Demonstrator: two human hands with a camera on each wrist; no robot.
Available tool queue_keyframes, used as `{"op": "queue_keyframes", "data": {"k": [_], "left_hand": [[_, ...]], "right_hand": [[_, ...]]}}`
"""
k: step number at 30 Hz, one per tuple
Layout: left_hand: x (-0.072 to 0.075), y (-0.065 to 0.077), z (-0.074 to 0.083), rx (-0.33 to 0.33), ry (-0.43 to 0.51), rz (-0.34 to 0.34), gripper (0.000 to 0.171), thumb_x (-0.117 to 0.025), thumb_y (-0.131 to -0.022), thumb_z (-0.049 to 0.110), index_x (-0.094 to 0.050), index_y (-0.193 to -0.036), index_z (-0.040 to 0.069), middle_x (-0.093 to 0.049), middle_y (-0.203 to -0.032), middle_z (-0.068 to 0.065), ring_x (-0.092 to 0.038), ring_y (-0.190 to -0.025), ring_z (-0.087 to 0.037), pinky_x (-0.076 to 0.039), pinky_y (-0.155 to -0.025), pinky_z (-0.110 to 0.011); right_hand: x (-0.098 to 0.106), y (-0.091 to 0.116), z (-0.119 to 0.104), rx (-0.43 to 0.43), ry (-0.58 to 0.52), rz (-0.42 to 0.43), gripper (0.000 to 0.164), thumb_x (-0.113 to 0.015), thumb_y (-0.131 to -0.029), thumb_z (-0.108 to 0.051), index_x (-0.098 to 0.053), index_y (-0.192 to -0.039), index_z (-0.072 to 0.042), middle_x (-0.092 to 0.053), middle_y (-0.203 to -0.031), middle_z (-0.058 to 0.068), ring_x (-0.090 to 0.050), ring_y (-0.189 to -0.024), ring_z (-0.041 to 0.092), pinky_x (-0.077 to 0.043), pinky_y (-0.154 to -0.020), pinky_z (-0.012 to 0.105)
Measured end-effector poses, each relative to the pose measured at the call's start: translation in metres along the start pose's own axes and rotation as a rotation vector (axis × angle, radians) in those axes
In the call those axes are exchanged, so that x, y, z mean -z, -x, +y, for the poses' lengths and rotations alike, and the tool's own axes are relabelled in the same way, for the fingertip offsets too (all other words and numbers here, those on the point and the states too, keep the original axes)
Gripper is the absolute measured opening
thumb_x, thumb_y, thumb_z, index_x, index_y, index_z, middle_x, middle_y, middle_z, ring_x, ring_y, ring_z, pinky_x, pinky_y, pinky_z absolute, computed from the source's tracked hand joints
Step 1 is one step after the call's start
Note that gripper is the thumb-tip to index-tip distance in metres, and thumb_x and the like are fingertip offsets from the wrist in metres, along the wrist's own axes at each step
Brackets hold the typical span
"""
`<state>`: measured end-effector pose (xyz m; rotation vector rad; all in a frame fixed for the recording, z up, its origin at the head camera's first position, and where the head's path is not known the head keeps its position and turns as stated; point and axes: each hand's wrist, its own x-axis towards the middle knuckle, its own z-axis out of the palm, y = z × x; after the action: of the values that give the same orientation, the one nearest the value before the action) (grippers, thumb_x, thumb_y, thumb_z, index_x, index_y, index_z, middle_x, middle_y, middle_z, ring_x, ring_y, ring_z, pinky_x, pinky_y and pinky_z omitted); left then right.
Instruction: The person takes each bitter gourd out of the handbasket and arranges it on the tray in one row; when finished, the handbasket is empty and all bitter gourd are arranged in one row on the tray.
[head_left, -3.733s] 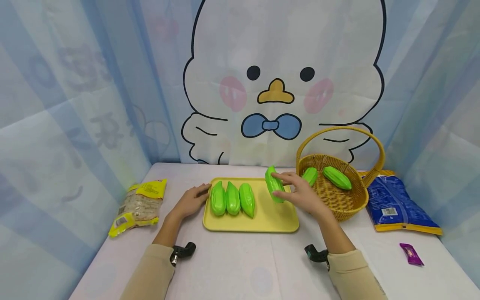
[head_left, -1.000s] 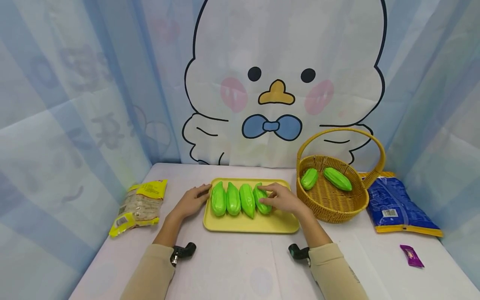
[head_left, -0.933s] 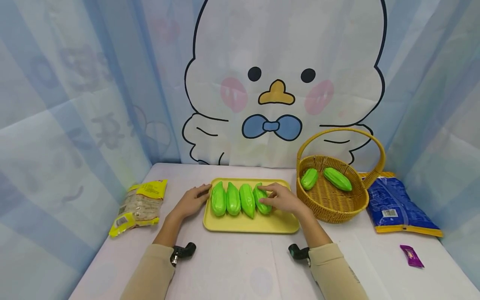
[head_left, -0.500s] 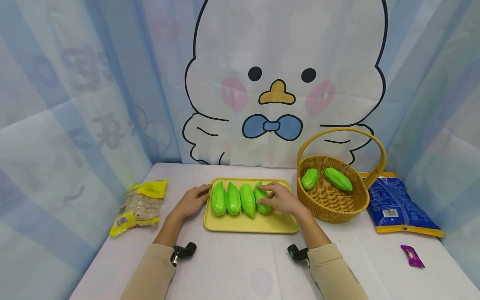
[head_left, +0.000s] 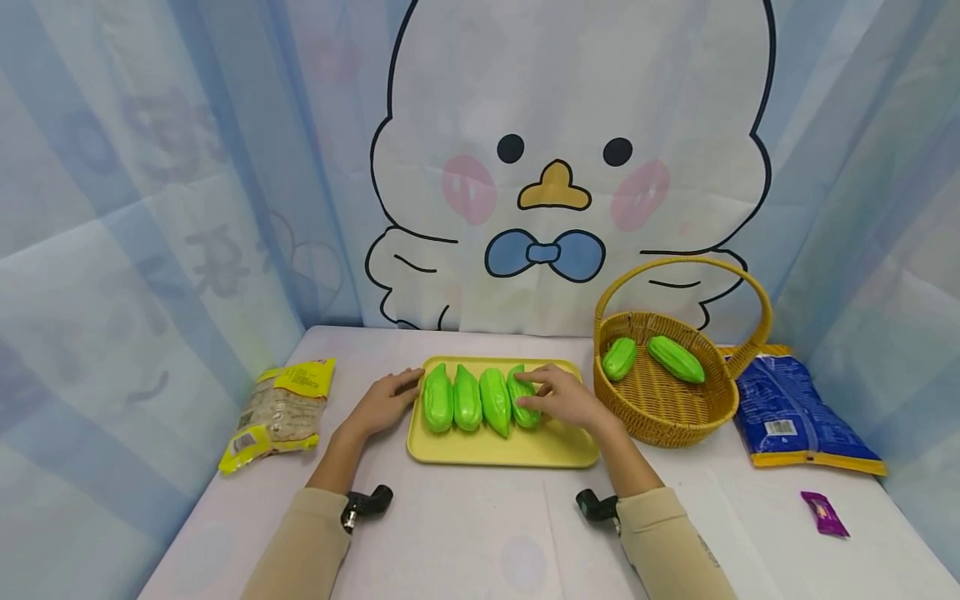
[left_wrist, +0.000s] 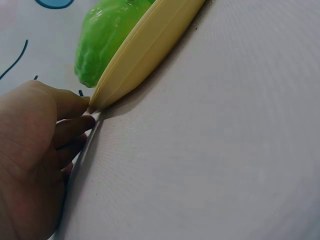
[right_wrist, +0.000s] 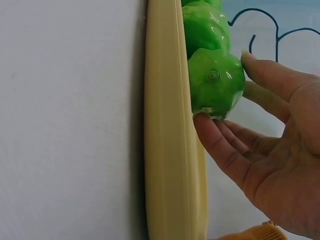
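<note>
Several glossy green ridged vegetables, which look like bitter melons, lie side by side on a yellow tray (head_left: pixel 502 452). My right hand (head_left: pixel 564 398) holds the rightmost bitter melon (head_left: pixel 525 390), thumb on one side and fingers on the other. In the right wrist view that bitter melon (right_wrist: pixel 215 82) rests against its neighbour behind the tray rim (right_wrist: pixel 170 120). My left hand (head_left: pixel 384 402) touches the tray's left edge with its fingertips. The left wrist view shows this hand (left_wrist: pixel 35 145) at the tray's corner, near another bitter melon (left_wrist: pixel 102 42).
A handled wicker basket (head_left: pixel 670 417) stands right of the tray with two more bitter melons (head_left: pixel 675 358) inside. A blue packet (head_left: pixel 802 408) lies beyond it, with a small purple wrapped sweet (head_left: pixel 825 513) in front. At left lies a yellow bag (head_left: pixel 277 417). Curtains surround the table.
Since the oldest frame, my right hand has moved left and lowered its bitter melon onto the tray beside the others. Over the last second both hands stay nearly still.
</note>
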<state>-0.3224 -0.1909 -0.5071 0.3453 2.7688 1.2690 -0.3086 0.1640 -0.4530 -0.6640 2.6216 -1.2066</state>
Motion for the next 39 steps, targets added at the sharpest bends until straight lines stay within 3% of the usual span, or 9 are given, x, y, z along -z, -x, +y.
{"op": "queue_keyframes", "data": {"k": [9,22,32,39], "left_hand": [[-0.001,-0.001,0.000,0.007,0.007,-0.006,0.049,-0.051,-0.110,0.026,-0.048,-0.157,0.013,-0.043,-0.164,-0.013,-0.032,-0.157,-0.033,-0.011,-0.135,-0.050],[0.001,0.000,-0.001,0.010,0.008,-0.005,0.049,-0.051,-0.110,0.026,-0.047,-0.158,0.013,-0.042,-0.165,-0.013,-0.031,-0.158,-0.033,-0.010,-0.135,-0.050],[0.001,0.001,-0.001,0.019,-0.004,-0.001,0.049,-0.050,-0.110,0.026,-0.047,-0.158,0.014,-0.042,-0.165,-0.012,-0.031,-0.158,-0.033,-0.011,-0.135,-0.050],[-0.001,0.001,-0.001,0.018,0.003,-0.003,0.049,-0.050,-0.110,0.025,-0.047,-0.158,0.014,-0.041,-0.165,-0.013,-0.030,-0.158,-0.033,-0.011,-0.135,-0.051]], "right_hand": [[0.009,0.003,-0.003,0.063,0.084,0.050,0.051,-0.071,-0.100,-0.030,-0.061,-0.146,-0.009,-0.056,-0.144,0.022,-0.059,-0.106,0.029,-0.053,-0.077,0.033],[0.062,0.034,-0.024,0.065,0.087,0.214,0.051,-0.071,-0.100,-0.039,-0.062,-0.146,-0.019,-0.061,-0.146,0.010,-0.062,-0.110,0.026,-0.056,-0.083,0.034],[0.095,0.056,-0.004,-0.052,-0.009,0.266,0.057,-0.066,-0.102,-0.042,-0.055,-0.152,-0.017,-0.057,-0.146,0.013,-0.055,-0.120,0.031,-0.055,-0.085,0.039],[0.107,0.064,0.013,-0.061,0.024,0.345,0.058,-0.065,-0.104,-0.040,-0.054,-0.153,-0.012,-0.059,-0.145,0.018,-0.058,-0.112,0.031,-0.056,-0.078,0.030]]}}
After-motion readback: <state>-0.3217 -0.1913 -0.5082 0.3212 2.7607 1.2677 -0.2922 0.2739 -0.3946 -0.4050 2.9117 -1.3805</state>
